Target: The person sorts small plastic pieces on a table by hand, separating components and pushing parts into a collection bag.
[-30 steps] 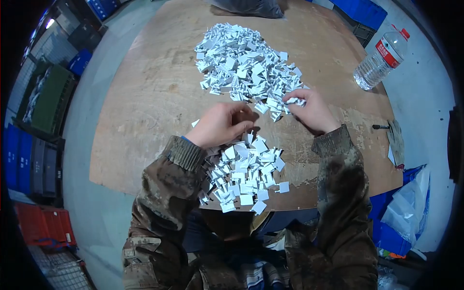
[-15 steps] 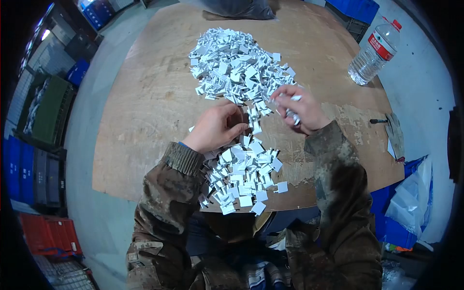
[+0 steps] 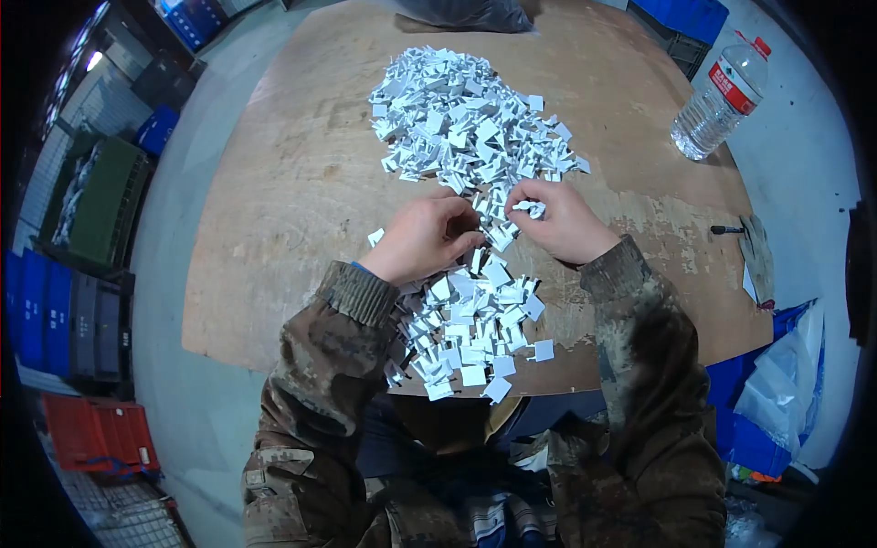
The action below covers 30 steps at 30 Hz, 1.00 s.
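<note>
Small white plastic pieces with flat square faces lie in a large pile farther off and a smaller pile by the near table edge. A narrow trail of pieces joins the two. My left hand rests over the left side of this trail, fingers curled and thumb bent in; whatever they pinch is hidden. Across from it, my right hand is closed around several white plastic pieces, which show between thumb and fingers. Its fingertips are close to the trail.
A wooden table carries everything. On its right stand a water bottle, a black marker and a glove. A dark bag sits at the far edge. Crates line the left floor.
My right hand has moved in toward the left hand and the trail, its fingers drawn closer together. My left hand stays almost in place. The whole view has shifted slightly.
</note>
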Motion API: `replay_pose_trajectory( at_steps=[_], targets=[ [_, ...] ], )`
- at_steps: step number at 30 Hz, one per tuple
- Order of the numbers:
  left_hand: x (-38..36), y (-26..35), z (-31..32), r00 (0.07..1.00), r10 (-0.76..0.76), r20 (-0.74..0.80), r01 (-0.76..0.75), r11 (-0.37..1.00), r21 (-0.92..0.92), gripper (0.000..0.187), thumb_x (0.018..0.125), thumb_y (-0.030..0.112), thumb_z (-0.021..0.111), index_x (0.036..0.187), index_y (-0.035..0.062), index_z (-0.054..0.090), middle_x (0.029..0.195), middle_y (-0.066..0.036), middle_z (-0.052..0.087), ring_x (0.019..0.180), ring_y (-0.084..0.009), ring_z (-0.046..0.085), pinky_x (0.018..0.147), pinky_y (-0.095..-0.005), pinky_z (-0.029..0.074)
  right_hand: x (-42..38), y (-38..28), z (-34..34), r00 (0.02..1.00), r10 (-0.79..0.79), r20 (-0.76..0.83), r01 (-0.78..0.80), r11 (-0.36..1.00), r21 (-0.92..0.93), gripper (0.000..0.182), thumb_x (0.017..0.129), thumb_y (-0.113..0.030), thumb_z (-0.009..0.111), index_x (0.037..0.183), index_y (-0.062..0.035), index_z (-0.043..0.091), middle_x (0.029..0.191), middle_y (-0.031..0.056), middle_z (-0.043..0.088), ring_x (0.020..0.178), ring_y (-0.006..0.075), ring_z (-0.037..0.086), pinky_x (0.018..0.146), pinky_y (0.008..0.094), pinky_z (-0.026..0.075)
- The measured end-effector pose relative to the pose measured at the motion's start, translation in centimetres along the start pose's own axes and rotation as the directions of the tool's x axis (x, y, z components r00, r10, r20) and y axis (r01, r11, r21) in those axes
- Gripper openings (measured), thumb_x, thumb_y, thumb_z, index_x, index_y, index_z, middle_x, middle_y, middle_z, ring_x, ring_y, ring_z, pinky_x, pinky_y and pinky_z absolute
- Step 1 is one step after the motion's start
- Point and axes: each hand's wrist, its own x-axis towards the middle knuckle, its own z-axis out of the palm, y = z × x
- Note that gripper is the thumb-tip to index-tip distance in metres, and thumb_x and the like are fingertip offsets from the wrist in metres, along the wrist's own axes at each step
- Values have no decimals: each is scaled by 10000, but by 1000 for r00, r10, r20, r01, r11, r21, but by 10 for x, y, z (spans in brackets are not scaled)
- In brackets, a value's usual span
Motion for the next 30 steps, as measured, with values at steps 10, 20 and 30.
replay_pose_trajectory(
  at_steps=[10,20,30],
  targets=[
    [3,6,6,997,-64,-39,70,986,150,175,876,149,814,931,12,720,811,-78,696,663,-195,623,637,-321,526,9,23,7,962,-204,-183,211,977,17,216,848,-73,654,1043,-38,739,859,121,736,647,237,570,624,362,479],
    [1,6,5,996,-67,-66,73,993,93,155,882,147,800,904,10,729,788,-70,699,649,-193,618,624,-319,519,1,-9,14,997,-81,11,82,991,-102,186,888,-90,644,1049,-27,712,867,83,739,602,201,569,577,339,475],
    [2,-1,7,986,-142,-91,135,988,-76,120,909,124,775,881,19,726,787,-64,705,648,-166,619,616,-302,518,4,-9,-6,915,320,246,-371,427,825,132,981,-92,627,1085,-55,700,823,77,676,511,59,435,458,183,321]
  ],
)
